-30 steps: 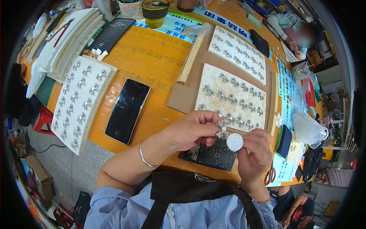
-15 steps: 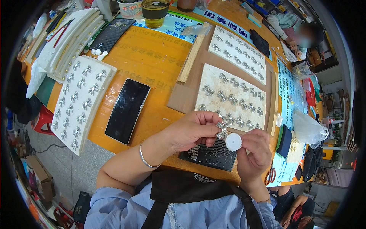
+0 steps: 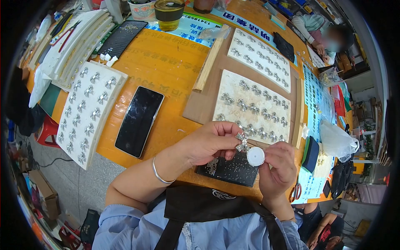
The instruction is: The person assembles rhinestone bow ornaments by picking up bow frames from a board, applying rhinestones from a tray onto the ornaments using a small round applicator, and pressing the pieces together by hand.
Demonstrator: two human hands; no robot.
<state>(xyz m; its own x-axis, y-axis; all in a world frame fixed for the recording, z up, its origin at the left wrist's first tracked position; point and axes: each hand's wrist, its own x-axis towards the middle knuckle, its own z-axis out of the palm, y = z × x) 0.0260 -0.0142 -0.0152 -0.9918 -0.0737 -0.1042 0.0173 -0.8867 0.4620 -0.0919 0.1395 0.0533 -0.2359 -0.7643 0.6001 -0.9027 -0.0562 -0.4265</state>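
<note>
My left hand is closed, pinching a small silver bow-shaped ornament between thumb and fingers. In my right hand, the fingertips are closed on a round white disc with a toothed-looking edge. The disc is right beside the bow; whether they touch I cannot tell. Below both hands lies a black tray scattered with tiny bright stones, partly hidden by the left fingers. Just beyond my hands, a stained white board carries rows of similar silver bows.
Another white board of bows lies at left, beside a phone. A wooden strip borders the brown board. Pliers rest on stacked boards. A cup of yellow liquid stands at the back. Another person sits at far right.
The white disc has turned slightly in my right fingers, and its toothed edge shows more. My left hand and the bow stay almost still.
</note>
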